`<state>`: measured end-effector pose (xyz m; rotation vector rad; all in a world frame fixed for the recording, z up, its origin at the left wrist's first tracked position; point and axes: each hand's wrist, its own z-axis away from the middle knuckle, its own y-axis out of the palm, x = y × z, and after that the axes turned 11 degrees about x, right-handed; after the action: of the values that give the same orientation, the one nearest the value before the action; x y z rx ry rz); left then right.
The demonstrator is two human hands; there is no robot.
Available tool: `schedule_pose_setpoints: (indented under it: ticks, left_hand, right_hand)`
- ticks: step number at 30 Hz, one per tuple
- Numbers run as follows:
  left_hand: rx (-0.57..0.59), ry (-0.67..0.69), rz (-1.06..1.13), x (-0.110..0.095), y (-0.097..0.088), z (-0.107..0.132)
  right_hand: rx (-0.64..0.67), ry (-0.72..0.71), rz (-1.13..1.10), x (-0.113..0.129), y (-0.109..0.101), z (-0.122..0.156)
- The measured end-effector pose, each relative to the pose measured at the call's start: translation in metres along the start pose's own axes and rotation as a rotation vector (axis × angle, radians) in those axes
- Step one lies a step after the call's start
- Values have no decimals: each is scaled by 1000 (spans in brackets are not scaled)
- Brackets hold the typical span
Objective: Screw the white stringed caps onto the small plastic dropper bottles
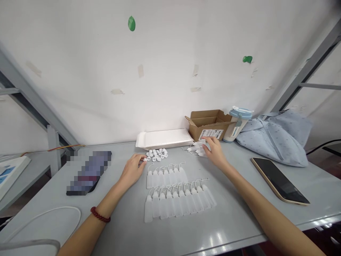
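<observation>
At the left edge of a pile of small white caps [157, 155], my left hand [133, 168] pinches one cap [145, 159] between thumb and fingertips. My right hand [214, 148] is at a small group of translucent plastic squeeze bottles [195, 146], its thumb and forefinger on either side of one bottle; how firmly it is gripped is hard to see. Two rows of similar bottles lie between my forearms: a shorter upper row [166, 177] and a longer lower row [177, 204]. Thin looped straps show at their necks.
A white flat package [166, 138] lies along the wall beside an open cardboard box [210, 124]. Farther right are a blue-lidded cup [237, 124], a light blue cloth bag [274, 138] and a phone [279, 181]. A blurred dark item [89, 174] and a white cable [78, 213] are left.
</observation>
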<state>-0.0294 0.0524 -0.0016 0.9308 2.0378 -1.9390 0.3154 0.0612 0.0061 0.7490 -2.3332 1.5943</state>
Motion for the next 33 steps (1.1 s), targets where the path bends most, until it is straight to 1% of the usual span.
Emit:
schedule_pose_setpoints:
  ticks: [2,3,4,5,6,7,9,11,18,22,25,28,30,33]
  left_hand:
    - [-14,-7,13,-4,-1,2]
    - [-23,-8,20,-7,-1,3]
    - [-32,-7,27,-11,-2,5]
    - [-39,-4,34,-15,-2,7]
    - [-45,2,41,-19,-2,9]
    - [-47,8,47,-23,-2,10]
    - [-48,24,57,-32,-1,14]
    - [-42,35,72,-39,-1,17]
    - [-5,65,171,-57,6,24]
    - [23,64,187,-65,8,27]
    - [30,73,184,-69,8,29]
    - [33,81,189,-69,9,29]
    - [38,83,193,-69,10,30]
    - [43,81,206,-69,11,30]
  right_hand:
    - [89,-46,-42,22,-8,9]
    - [178,-80,-78,34,-11,14]
    - [349,-118,-155,46,-15,20]
    - [493,-159,-213,57,-17,25]
    - [583,-212,-240,66,-18,29]
    - [632,-250,-242,74,-19,33]
    - [652,-280,-201,83,-17,38]
    - [640,-285,-158,86,-14,40]
    - [692,-244,-26,82,-5,38]
    - [685,-226,29,79,-6,38]
    - [691,-212,40,81,-9,39]
    - [758,-177,78,86,-12,41]
    - [786,-181,85,90,-13,42]
    - [763,-189,62,90,-12,43]
